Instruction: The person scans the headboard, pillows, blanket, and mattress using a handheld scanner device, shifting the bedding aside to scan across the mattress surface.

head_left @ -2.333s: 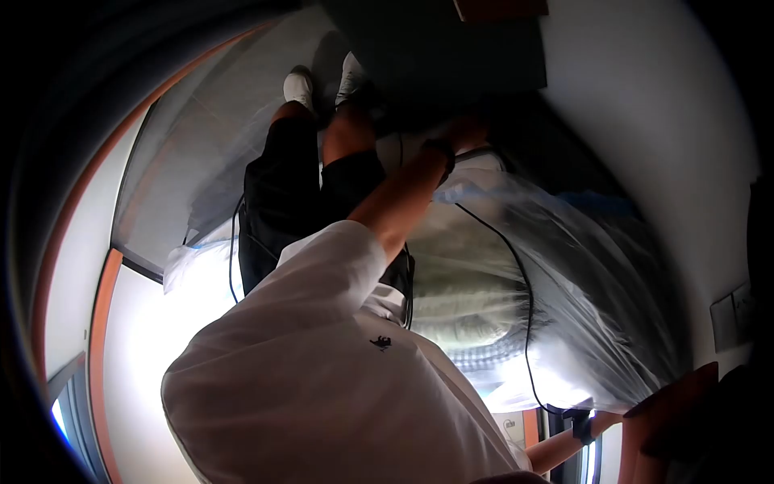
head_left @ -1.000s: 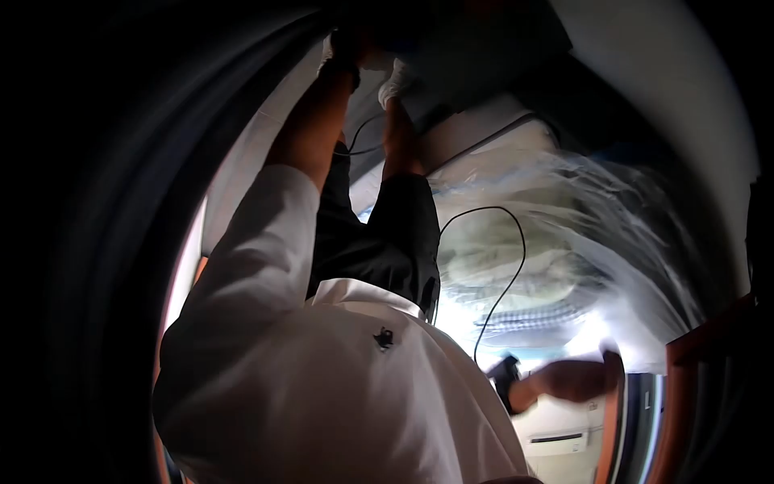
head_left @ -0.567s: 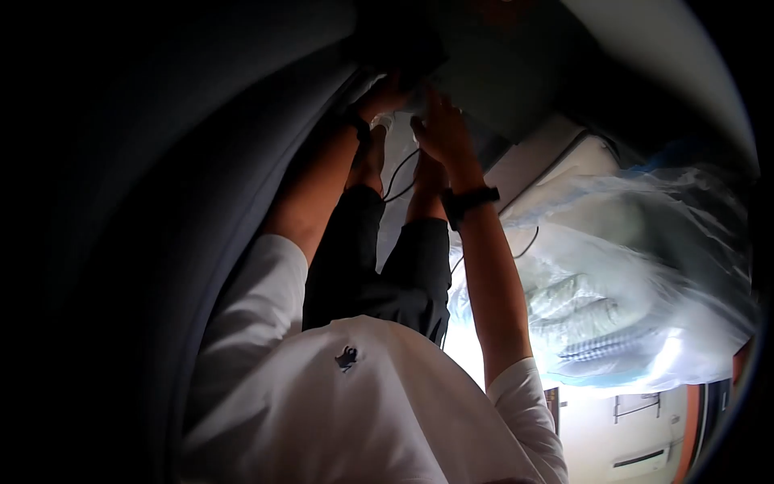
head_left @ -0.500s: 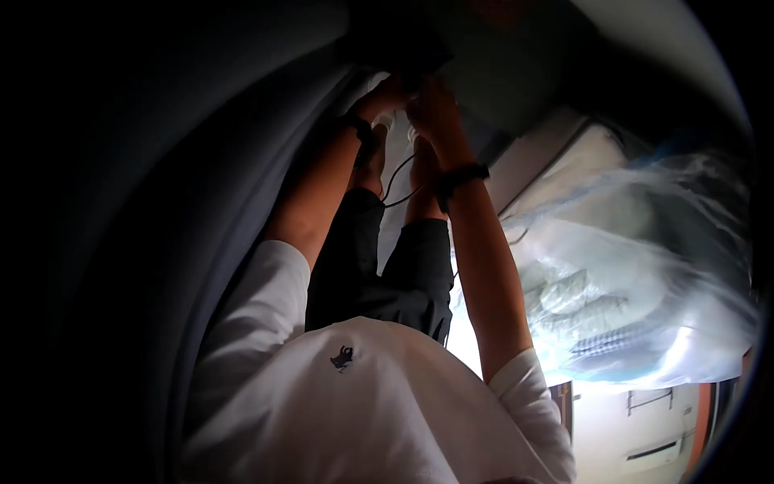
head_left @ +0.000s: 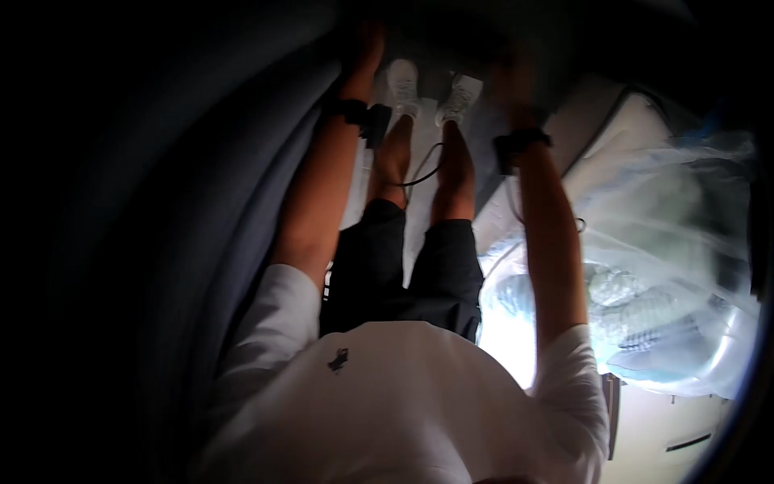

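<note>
Left hand point(head_left: 368, 55) beside dark fabric point(head_left: 262, 177) at left, right hand point(head_left: 516, 85) blurred; both in shadow, grips we cannot tell. Clear plastic point(head_left: 681, 185) already covers pale bundle point(head_left: 625, 292) at right; rest unclear.

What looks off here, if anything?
A black cable hangs in a loose loop by the lower legs, which looks like a possible snag. No spill or damage shows, but the left hand and right hand are too shadowed to check.
</note>
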Demonstrator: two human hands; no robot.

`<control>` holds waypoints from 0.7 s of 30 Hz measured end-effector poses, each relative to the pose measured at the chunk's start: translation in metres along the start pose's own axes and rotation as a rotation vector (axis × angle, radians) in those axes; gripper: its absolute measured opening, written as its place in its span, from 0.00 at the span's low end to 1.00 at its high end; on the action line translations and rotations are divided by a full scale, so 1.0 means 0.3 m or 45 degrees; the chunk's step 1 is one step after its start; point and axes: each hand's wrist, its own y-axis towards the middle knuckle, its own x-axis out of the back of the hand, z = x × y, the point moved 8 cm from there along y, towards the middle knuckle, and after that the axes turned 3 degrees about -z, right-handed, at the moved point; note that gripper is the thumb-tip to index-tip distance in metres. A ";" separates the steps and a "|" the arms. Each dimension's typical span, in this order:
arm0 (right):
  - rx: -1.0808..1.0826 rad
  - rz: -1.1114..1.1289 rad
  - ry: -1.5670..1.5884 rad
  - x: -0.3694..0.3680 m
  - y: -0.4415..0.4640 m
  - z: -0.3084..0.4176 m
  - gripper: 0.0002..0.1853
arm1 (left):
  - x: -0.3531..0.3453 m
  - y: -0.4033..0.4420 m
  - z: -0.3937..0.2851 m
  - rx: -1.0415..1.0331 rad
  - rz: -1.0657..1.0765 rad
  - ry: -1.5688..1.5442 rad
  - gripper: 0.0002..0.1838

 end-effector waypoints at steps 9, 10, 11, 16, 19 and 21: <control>-0.278 -0.318 -0.056 0.014 -0.016 -0.516 0.41 | 0.008 0.070 0.182 -0.142 0.215 0.540 0.31; -0.208 -0.376 0.332 -0.046 -0.034 -0.580 0.46 | -0.033 0.077 0.203 -0.271 0.374 0.643 0.34; -0.204 -0.385 -0.072 -0.029 -0.036 -0.413 0.44 | -0.036 0.076 0.190 -0.276 0.388 0.633 0.34; -0.205 -0.287 -0.089 -0.224 -0.009 0.169 0.43 | 0.054 -0.024 0.091 0.625 0.158 -0.078 0.49; -0.301 0.041 -0.151 -0.281 -0.032 0.293 0.38 | 0.000 0.017 0.172 0.474 0.198 0.364 0.51; -0.118 0.276 -0.255 -0.289 -0.026 0.328 0.35 | -0.003 0.019 0.162 0.474 0.220 0.529 0.51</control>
